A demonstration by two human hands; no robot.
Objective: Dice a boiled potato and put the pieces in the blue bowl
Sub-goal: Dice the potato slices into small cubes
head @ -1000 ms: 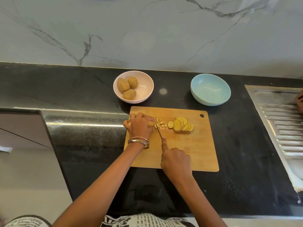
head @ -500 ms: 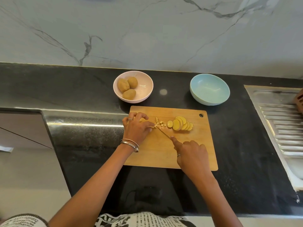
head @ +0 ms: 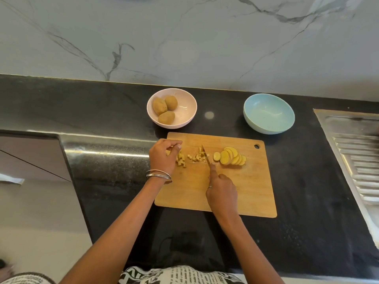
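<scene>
Black stone counter under my view: diced potato pieces (head: 181, 159) lie just under my left hand (head: 163, 157), whose curled fingers hover over them; whether they touch, I cannot tell. My right hand (head: 221, 190) grips the knife (head: 206, 156), blade down in more dice, potato slices (head: 231, 155) just beyond. Farther up, the blue bowl (head: 268, 113) holds nothing; the pink bowl (head: 184, 107) holds three whole potatoes (head: 165, 108).

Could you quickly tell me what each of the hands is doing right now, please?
Left hand: fingers curled over the diced potato pieces; a grip cannot be told.
Right hand: closed around the knife, forefinger along its spine.
</scene>
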